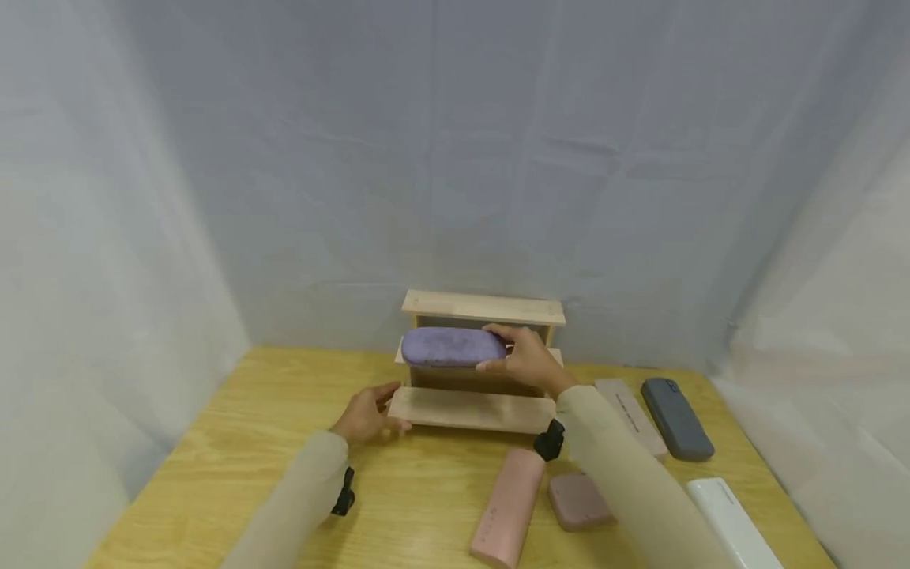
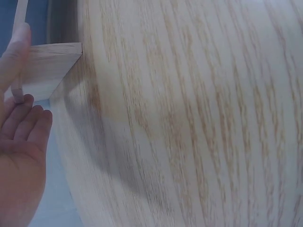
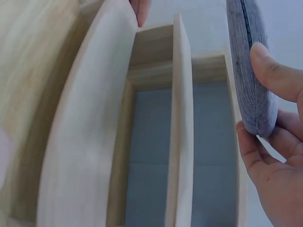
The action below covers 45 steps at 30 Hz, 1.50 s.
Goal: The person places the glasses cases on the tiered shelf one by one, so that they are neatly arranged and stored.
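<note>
A small wooden tiered shelf (image 1: pixel 472 408) stands at the back of the table. My right hand (image 1: pixel 529 359) holds a purple glasses case (image 1: pixel 453 348) by its right end, in front of the upper tiers. In the right wrist view the case (image 3: pixel 253 66) shows a dark seam, with the thumb on one face and fingers beneath its end. My left hand (image 1: pixel 365 415) grips the left end of the lowest board, its thumb at the front edge. The left wrist view shows thumb and fingers on either side of the wooden board end (image 2: pixel 52 49).
Right of the shelf lie a pink oblong device (image 1: pixel 508 506), a pink rounded square case (image 1: pixel 577 502), a pale flat box (image 1: pixel 633 415), a dark grey oblong item (image 1: pixel 677 419) and a white oblong item (image 1: pixel 735 521). A pale curtain (image 1: pixel 498 158) hangs behind the table (image 1: pixel 249 427).
</note>
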Available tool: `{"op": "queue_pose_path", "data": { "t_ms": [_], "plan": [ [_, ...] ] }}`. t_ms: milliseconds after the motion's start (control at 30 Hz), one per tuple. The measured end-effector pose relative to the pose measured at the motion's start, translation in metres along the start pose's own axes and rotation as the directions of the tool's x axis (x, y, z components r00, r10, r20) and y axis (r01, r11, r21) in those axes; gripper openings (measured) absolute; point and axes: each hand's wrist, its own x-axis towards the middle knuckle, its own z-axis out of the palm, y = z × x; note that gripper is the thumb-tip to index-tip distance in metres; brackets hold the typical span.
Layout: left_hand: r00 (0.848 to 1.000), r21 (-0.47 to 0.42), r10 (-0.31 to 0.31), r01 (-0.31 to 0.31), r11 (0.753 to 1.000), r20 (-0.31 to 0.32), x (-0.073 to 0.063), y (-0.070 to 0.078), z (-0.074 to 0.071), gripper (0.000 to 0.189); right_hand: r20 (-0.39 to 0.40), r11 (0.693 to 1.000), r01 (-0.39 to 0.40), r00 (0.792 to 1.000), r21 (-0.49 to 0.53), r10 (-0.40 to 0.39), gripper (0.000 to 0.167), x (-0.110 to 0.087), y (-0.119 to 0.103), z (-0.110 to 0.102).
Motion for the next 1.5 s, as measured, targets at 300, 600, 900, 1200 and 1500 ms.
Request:
{"op": "queue_pose_path", "data": {
  "t_ms": [300, 600, 900, 1200, 1500],
  "plan": [
    [1.000, 0.034, 0.008, -0.007, 0.999, -0.018, 0.001, -0.001, 0.001, 0.086, -0.134, 0.997, -0.022, 0.991, -0.069, 0.013, 0.075, 0.026, -0.010, -0.007],
    [1.000, -0.010, -0.011, 0.011, 1.000, -0.007, -0.002, 0.000, 0.004, 0.088, -0.159, 0.996, -0.079, 0.985, -0.031, 0.073, 0.067, 0.043, -0.017, -0.010],
    [1.000, 0.002, -0.008, 0.008, 1.000, -0.006, -0.002, 0.002, 0.000, 0.089, -0.235, 0.997, -0.070, 0.970, -0.016, 0.064, 0.068, 0.065, -0.022, -0.002],
    [1.000, -0.006, -0.002, 0.002, 1.000, -0.005, -0.003, 0.001, 0.003, 0.086, -0.252, 0.997, -0.076, 0.966, -0.032, 0.065, 0.068, 0.076, -0.021, 0.004],
    [1.000, -0.015, -0.015, 0.015, 1.000, 0.004, -0.007, 0.003, 0.002, 0.086, -0.254, 0.989, -0.142, 0.956, 0.049, 0.150, 0.073, 0.074, -0.011, 0.007]
  ]
}}
